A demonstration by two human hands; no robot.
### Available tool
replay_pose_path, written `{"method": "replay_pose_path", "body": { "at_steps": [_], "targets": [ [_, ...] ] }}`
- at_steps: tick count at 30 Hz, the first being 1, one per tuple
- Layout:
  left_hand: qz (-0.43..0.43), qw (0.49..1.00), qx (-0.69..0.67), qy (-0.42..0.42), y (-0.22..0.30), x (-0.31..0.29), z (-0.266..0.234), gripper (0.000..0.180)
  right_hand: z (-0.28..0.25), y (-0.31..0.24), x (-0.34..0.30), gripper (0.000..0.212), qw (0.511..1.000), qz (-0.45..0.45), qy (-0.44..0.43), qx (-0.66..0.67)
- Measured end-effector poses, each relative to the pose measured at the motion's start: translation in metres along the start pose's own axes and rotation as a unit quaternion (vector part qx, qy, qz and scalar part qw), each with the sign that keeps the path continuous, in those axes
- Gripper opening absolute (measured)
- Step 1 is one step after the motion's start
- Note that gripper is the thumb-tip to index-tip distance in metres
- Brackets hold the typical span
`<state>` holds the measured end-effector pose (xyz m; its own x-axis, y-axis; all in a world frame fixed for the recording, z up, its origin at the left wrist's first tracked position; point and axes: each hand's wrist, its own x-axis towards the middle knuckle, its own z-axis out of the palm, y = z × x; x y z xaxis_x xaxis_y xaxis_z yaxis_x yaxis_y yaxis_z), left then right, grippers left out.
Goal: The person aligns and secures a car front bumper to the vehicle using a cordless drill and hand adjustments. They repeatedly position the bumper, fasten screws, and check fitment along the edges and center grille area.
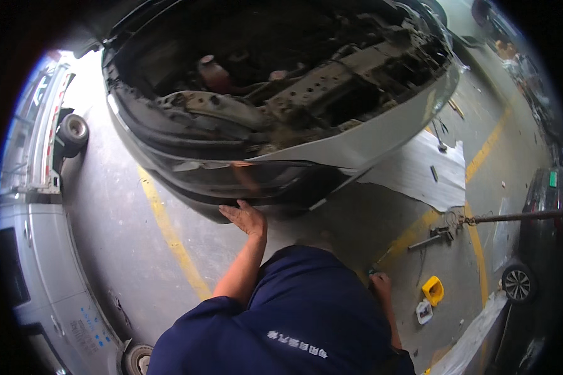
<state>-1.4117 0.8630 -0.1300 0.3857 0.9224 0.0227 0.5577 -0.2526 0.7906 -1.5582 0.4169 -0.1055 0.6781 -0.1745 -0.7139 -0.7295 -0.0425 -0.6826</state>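
Observation:
Ahead of me stands a light-coloured car [356,147] with its engine bay [294,87] uncovered. My left hand [246,220] is open, its fingers stretched out against the dark lower edge of the car's front corner, just below the headlight [244,181]. My right hand [381,286] is down by my right side, away from the car. Its fingers are curled closed, and a small dark end shows at their tip. What it holds, if anything, is too small to name.
White sheeting [413,172] with tools lies on the floor at the right of the car. Nearer are a metal bar tool [428,240], a yellow container [433,290] and a small white tub [424,311]. A silver vehicle [50,269] stands left, a dark car [538,269] right.

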Motion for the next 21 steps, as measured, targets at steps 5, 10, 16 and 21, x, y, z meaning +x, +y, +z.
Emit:
{"method": "replay_pose_path", "body": {
  "at_steps": [5,10,16,21],
  "targets": [
    [0.098,0.989,0.111,-0.018,0.052,-0.056,-0.003,0.079,-0.062,-0.018,0.053,0.02,0.996,0.036,0.082,0.009],
    [0.079,0.956,-0.031,-0.282,0.097,-0.079,-0.003,0.042,-0.063,-0.074,0.104,0.028,0.992,-0.059,0.055,-0.097],
    [0.076,0.978,-0.094,-0.169,0.083,-0.068,0.05,0.05,-0.06,-0.148,0.141,0.028,0.956,-0.152,-0.08,-0.24],
    [0.049,0.984,-0.106,-0.133,0.136,-0.119,0.045,0.045,-0.109,-0.155,0.178,0.03,0.927,-0.215,-0.096,-0.293]
  ]
}}
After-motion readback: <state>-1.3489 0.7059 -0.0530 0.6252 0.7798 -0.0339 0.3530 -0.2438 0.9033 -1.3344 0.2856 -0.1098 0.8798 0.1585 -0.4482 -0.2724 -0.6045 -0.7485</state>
